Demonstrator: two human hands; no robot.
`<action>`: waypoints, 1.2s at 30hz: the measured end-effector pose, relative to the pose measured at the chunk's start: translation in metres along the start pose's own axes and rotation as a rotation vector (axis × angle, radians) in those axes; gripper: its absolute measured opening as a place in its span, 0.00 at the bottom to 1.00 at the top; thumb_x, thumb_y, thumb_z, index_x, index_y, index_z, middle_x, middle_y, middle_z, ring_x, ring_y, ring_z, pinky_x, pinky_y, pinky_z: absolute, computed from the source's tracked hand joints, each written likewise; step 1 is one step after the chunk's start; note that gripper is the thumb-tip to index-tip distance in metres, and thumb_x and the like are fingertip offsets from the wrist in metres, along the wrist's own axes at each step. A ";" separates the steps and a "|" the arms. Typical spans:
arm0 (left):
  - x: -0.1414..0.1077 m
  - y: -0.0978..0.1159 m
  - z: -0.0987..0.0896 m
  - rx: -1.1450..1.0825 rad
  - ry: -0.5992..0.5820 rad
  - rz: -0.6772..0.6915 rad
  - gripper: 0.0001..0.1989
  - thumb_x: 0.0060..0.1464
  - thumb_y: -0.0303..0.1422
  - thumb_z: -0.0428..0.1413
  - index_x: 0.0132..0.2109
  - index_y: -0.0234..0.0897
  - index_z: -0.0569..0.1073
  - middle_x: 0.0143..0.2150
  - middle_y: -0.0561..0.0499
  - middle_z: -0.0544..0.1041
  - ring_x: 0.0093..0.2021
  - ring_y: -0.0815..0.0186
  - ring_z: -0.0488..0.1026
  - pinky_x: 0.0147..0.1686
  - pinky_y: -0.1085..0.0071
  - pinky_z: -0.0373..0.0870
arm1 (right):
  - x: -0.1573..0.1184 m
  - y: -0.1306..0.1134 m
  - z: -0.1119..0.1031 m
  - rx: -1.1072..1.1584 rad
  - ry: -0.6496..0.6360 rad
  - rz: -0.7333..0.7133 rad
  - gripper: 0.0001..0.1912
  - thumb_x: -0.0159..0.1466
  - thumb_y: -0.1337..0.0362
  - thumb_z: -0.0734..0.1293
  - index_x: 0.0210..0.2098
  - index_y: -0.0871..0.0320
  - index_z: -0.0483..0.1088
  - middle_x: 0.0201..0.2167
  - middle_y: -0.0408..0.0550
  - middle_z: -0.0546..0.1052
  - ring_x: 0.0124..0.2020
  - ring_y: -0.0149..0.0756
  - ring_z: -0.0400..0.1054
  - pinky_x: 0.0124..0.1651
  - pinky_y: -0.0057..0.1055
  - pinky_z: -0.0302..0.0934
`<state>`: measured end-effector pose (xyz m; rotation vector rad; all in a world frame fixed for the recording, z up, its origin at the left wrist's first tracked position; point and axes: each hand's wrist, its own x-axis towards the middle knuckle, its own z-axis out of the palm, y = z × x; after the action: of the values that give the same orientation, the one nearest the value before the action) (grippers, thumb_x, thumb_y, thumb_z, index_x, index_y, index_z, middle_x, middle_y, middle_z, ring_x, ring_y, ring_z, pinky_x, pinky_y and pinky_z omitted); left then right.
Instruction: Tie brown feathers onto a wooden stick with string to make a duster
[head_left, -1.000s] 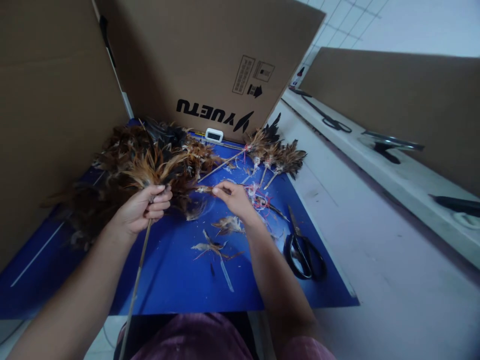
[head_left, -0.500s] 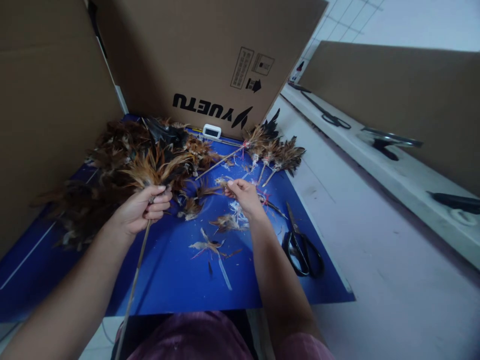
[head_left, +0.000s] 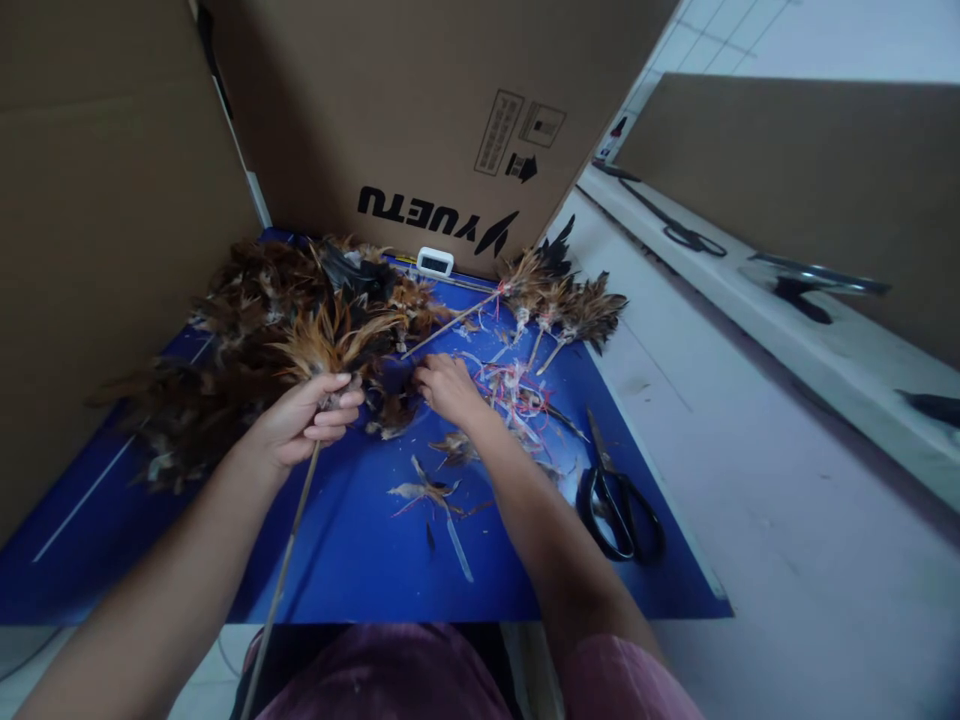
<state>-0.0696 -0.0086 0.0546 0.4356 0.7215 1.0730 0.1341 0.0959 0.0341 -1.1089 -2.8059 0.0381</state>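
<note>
My left hand [head_left: 319, 415] is closed around the bound base of a feather duster [head_left: 337, 345]. Its orange-brown feathers fan out above my fist, and its thin stick slants down toward my lap. My right hand [head_left: 448, 388] is low over the blue mat [head_left: 352, 560], palm down. Its fingers are bent together at the edge of some dark loose feathers [head_left: 394, 410]; what they pinch is hidden. A big heap of brown and black feathers [head_left: 255, 300] lies behind and left of my left hand.
Black-handled scissors [head_left: 619, 515] lie at the mat's right. Pink and white string scraps [head_left: 517, 395] are right of my right hand. Several feather bundles on sticks [head_left: 562, 300] lie behind them. A small white digital display [head_left: 435, 262] stands against a cardboard box [head_left: 420, 110].
My right hand has moved left, from beside the string scraps to the loose feathers, uncovering the scraps. My left hand keeps its grip on the feather duster. The view has shifted slightly.
</note>
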 end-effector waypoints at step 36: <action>0.007 -0.016 0.007 0.124 0.036 -0.128 0.17 0.59 0.29 0.44 0.46 0.22 0.72 0.38 0.35 0.79 0.29 0.63 0.77 0.11 0.80 0.68 | -0.020 -0.040 -0.055 0.239 0.174 -0.349 0.10 0.65 0.68 0.60 0.35 0.60 0.73 0.31 0.46 0.70 0.34 0.32 0.62 0.38 0.29 0.53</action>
<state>-0.0518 -0.0090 0.0467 0.4707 0.8402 0.9209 0.1284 0.0514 0.0896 -0.5368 -2.7049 0.2254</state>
